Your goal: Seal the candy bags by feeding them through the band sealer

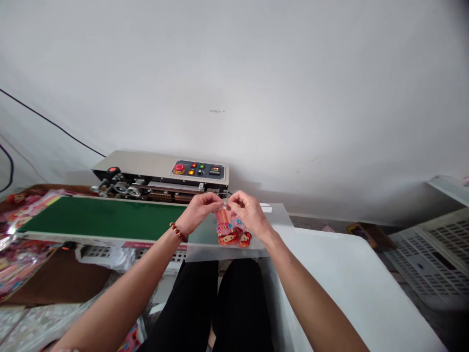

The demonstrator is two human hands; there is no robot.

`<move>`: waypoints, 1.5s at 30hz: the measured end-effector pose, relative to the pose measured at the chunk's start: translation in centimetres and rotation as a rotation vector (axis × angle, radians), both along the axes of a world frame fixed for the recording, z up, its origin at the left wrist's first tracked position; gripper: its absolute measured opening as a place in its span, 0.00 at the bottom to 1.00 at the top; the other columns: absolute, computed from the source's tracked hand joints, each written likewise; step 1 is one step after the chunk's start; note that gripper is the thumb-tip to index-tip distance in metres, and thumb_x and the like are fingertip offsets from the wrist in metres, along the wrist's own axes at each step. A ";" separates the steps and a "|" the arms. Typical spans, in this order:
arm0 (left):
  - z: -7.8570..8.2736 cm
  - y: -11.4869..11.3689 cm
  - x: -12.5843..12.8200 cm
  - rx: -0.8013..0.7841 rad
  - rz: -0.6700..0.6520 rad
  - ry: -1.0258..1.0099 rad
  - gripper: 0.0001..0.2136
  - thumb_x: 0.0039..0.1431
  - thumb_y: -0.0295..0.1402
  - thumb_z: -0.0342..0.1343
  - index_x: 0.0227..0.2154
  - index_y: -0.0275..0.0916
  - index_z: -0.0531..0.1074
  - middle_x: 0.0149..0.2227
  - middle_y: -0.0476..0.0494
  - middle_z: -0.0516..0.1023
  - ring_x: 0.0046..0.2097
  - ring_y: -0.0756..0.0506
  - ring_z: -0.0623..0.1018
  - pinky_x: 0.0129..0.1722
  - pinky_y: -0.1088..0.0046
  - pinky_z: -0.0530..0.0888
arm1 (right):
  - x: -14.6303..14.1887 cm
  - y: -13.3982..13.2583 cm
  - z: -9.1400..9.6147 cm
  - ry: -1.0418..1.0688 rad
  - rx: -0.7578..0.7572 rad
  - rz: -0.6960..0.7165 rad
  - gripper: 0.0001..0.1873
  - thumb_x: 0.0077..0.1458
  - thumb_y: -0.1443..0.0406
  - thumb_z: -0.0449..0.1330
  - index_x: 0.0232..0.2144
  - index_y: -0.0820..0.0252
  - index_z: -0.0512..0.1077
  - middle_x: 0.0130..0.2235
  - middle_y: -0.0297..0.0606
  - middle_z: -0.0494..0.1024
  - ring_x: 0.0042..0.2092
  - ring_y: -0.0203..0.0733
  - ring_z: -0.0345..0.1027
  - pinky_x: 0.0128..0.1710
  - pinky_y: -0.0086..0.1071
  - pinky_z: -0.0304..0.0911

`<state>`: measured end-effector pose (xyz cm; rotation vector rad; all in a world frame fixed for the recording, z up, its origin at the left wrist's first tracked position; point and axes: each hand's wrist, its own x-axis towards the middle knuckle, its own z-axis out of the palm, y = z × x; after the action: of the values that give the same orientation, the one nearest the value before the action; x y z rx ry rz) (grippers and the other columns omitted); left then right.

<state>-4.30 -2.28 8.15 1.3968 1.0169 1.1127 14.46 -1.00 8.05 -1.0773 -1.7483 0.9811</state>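
Note:
A small pink and red plastic packet [229,230] with cartoon figures printed on it hangs between my hands. My left hand [201,211] pinches its top left edge, fingertips pressed together. At the top right edge, my right hand [249,212] grips the same packet in a pinch, partly covering it. I cannot tell whether this is one packet or two overlapping. Below it lies a translucent sheet [205,252], at the right end of the green conveyor belt [110,217].
Behind the belt stands a sealing machine [142,166] with rollers and a lit control panel [198,169]. Cardboard boxes [66,278] of printed packets are at the left. A white surface [340,274] lies right; plastic crates [421,259] stand beyond it. A pale wall [256,98] rises behind.

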 end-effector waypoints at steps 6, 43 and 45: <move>0.5 0.0 0.1 0.219 0.073 0.403 0.10 0.56 0.38 0.56 0.26 0.37 0.71 0.25 0.51 0.71 0.29 0.51 0.67 0.31 0.74 0.62 | -0.1 -0.4 0.0 -0.141 0.050 -0.010 0.08 0.52 0.59 0.55 0.27 0.56 0.69 0.27 0.31 0.74 0.29 0.37 0.67 0.29 0.29 0.60; -1.3 -2.6 0.0 -0.256 -0.018 -0.297 0.19 0.46 0.46 0.72 0.33 0.36 0.78 0.32 0.46 0.79 0.33 0.49 0.76 0.38 0.71 0.74 | -0.3 -2.8 -0.9 0.217 -0.229 0.009 0.15 0.54 0.51 0.63 0.30 0.56 0.71 0.26 0.29 0.71 0.23 0.34 0.63 0.21 0.25 0.59; -1.4 -2.9 0.1 -0.268 -0.005 -0.286 0.17 0.44 0.43 0.73 0.30 0.35 0.77 0.30 0.48 0.78 0.31 0.51 0.75 0.36 0.72 0.74 | -0.2 -2.8 -0.7 0.205 -0.229 0.019 0.15 0.54 0.52 0.63 0.30 0.56 0.71 0.26 0.29 0.71 0.24 0.34 0.63 0.22 0.26 0.60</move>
<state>-4.22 -5.22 6.75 0.9948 0.9152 1.0912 14.29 -3.76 7.35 -1.0612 -1.5099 1.2810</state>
